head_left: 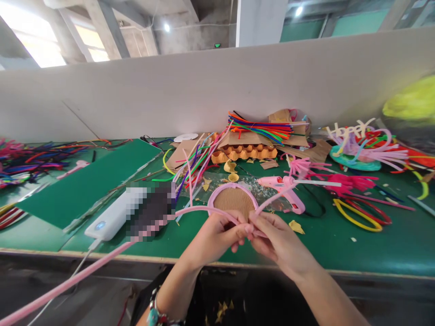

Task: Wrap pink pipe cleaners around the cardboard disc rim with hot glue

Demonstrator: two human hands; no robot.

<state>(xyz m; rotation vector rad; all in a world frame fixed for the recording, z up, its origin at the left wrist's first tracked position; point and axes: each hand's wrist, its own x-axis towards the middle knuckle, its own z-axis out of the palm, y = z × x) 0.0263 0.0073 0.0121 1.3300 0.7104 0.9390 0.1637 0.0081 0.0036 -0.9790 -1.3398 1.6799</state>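
Note:
My left hand (215,237) and my right hand (278,240) meet above the front of the table, fingers pinched close together. Both grip a pink pipe cleaner (112,255). One length runs from my left hand in an arc toward the lower left corner. Another pink length rises from my right hand toward the upper right; whether it is the same piece I cannot tell. Just behind my fingers lies a round brown cardboard disc (233,203) rimmed with pink pipe cleaner. A pink glue gun (288,194) rests on its side beyond my right hand.
A white power bank (113,217) with a cable lies left, near a green board (98,181). Egg carton (244,154) and bundled pipe cleaners (261,129) stand at the back. Pink tassels (353,183) and a yellow loop (356,217) lie right. A low partition (204,90) closes off the back.

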